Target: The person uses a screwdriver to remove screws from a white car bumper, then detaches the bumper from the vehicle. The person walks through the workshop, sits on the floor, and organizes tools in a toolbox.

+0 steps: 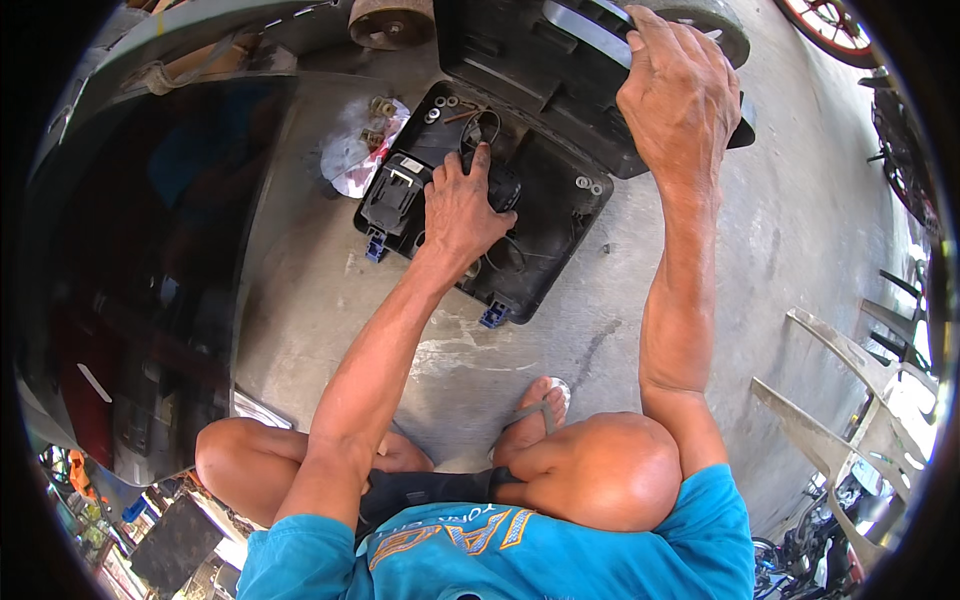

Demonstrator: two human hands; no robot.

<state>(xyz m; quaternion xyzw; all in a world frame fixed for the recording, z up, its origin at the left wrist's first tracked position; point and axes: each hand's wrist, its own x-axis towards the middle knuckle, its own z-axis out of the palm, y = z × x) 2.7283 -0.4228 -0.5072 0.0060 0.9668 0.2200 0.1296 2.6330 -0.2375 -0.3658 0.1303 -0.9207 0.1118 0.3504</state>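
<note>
A black plastic tool case (560, 225) lies opened on the floor in front of me, its blue latches toward me. My left hand (465, 210) reaches into it, thumb and fingers around a dark rounded object (507, 188) that is mostly hidden beneath the palm. A thin black cable loop (484, 124) rises just beyond the fingertips. Beside this hand sits a black battery pack (392, 195) with a pale contact end. At the upper right, my right hand (685, 95) grips the edge of the raised case lid (540, 70), its fingers bent over the rim.
A plastic bag (348, 150) with small metal parts lies left of the case. Small washers (589, 185) rest inside the case. A large dark glossy panel (150, 260) stands at left. A pale plastic chair (840, 400) is at right, and a red-rimmed wheel (835, 22) far right.
</note>
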